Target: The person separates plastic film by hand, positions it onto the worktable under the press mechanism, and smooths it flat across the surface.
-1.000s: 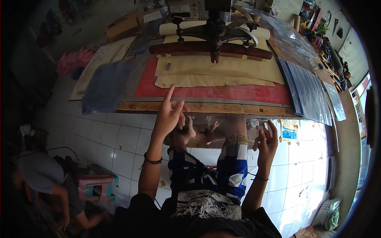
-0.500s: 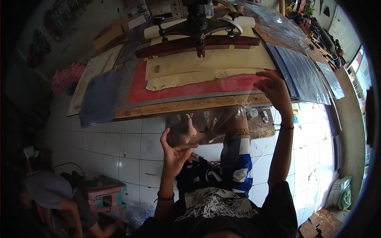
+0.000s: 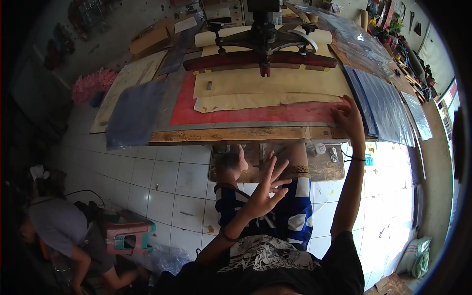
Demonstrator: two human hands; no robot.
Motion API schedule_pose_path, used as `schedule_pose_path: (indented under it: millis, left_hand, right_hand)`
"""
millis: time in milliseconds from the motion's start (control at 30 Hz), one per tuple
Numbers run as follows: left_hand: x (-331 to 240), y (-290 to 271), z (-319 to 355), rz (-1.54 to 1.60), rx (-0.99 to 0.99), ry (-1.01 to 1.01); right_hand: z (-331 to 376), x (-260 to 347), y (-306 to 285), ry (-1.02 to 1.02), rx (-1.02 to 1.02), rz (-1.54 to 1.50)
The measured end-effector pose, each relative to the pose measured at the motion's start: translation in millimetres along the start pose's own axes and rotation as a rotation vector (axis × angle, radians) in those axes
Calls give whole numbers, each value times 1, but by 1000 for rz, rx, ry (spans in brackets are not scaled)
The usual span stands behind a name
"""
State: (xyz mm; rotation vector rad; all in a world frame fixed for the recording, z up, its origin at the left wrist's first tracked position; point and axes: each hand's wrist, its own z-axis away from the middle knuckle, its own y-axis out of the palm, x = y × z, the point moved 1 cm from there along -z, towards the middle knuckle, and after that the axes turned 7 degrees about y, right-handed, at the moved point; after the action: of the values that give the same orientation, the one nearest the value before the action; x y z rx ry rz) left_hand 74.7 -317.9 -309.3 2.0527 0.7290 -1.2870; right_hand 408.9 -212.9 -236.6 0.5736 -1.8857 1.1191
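My right hand (image 3: 350, 120) is at the front right corner of the work table, its fingers bent over the red sheet (image 3: 246, 115). They appear to pinch a thin clear plastic sheet (image 3: 308, 132), which is hard to see and shows as a faint crease over the table's front edge. Above my lap, my left hand (image 3: 265, 194) is open, its fingers spread and nothing visible in them. Brown paper (image 3: 265, 86) with a torn front edge covers the back of the red sheet. A small metal piece (image 3: 209, 85) rests on it.
A dark press head with a red bar (image 3: 265, 61) spans the table above the paper. Bluish plastic sheets lie left (image 3: 135, 113) and right (image 3: 381, 101). My feet rest near a low wooden board (image 3: 322, 169). A person (image 3: 61, 226) bends beside a stool (image 3: 129, 235) at lower left.
My left hand has moved right and toward my lap, its fingers now spread. My right hand has lowered to the table's corner. The clear plastic that hung between them no longer shows there.
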Motion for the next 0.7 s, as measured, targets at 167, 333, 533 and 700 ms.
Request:
schedule_pose_path:
  millis: [167,333,533,700]
  left_hand:
    - [-21,-15,0,-131,136,-41]
    - [-107,-78,-13,-459,-108,-83]
    - [-93,-139,-95,-1363,49,135]
    - [-102,-159,-132,-1658,248,-105]
  right_hand:
    - [1,6,-8,30,106,-62]
    - [-18,45,13,35,149,-61]
    - [-38,22,34,6,137,-70]
    - [-38,43,35,-65,36,259]
